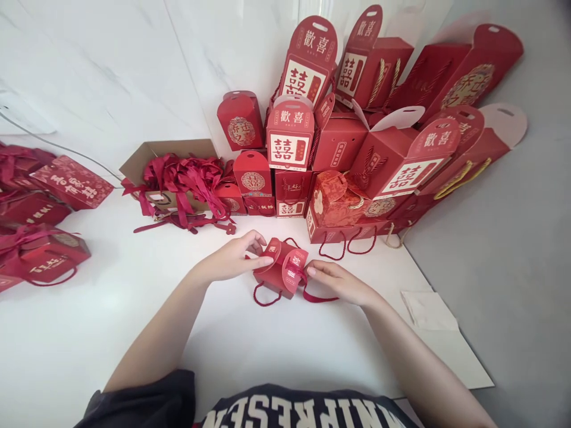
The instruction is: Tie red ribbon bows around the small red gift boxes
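A small red gift box point(277, 284) sits on the white table in front of me, its two rounded flaps folded over the top. Red rope handles hang from its near and far sides. My left hand point(238, 255) is at the box's left end, thumb laid on the left flap and fingers curled behind it. At the right end, my right hand point(333, 278) pinches a dark red ribbon point(317, 298) close to the slot of the right flap. The ribbon's loose end trails below that hand, and the fingertips are partly hidden.
An open cardboard box point(172, 145) heaped with red ribbons point(182, 178) stands by the wall. Red gift boxes point(291, 134) are stacked at the back right. More tied boxes point(49, 255) lie at the left. White paper point(429, 309) rests near the table's right edge.
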`<control>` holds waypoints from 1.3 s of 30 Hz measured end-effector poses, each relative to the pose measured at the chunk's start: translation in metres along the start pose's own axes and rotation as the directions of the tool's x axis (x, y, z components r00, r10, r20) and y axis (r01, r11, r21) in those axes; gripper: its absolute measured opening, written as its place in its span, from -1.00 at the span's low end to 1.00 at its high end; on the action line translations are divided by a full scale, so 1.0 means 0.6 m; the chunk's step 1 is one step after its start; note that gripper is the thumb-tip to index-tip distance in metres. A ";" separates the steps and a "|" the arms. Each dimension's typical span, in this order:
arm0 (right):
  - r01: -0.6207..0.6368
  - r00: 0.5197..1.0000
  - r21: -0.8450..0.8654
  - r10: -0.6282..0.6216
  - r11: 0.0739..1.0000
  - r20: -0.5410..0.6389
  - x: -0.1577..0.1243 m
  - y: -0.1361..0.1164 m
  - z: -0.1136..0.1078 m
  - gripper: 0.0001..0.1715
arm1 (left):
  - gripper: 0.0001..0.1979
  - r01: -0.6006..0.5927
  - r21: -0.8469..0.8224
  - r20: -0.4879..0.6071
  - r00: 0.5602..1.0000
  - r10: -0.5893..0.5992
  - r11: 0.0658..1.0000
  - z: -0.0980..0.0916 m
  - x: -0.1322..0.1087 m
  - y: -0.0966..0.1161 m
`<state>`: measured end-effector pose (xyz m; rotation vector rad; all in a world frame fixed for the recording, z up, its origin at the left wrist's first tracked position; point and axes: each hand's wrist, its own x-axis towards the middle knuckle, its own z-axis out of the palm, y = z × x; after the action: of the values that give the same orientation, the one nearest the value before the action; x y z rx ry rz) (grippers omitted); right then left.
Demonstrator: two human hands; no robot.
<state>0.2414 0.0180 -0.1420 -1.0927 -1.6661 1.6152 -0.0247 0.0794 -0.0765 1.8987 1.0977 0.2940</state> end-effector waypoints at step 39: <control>0.367 0.807 -0.122 -0.380 0.922 -0.452 0.004 -0.145 -0.081 -0.79 | -0.74 -0.166 -0.239 0.132 0.971 0.201 0.957 -0.066 -0.029 0.038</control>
<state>0.2667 0.0508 -0.0513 -0.9901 -1.4595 0.9787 -0.0448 0.0838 -0.0323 1.7879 0.7514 0.3537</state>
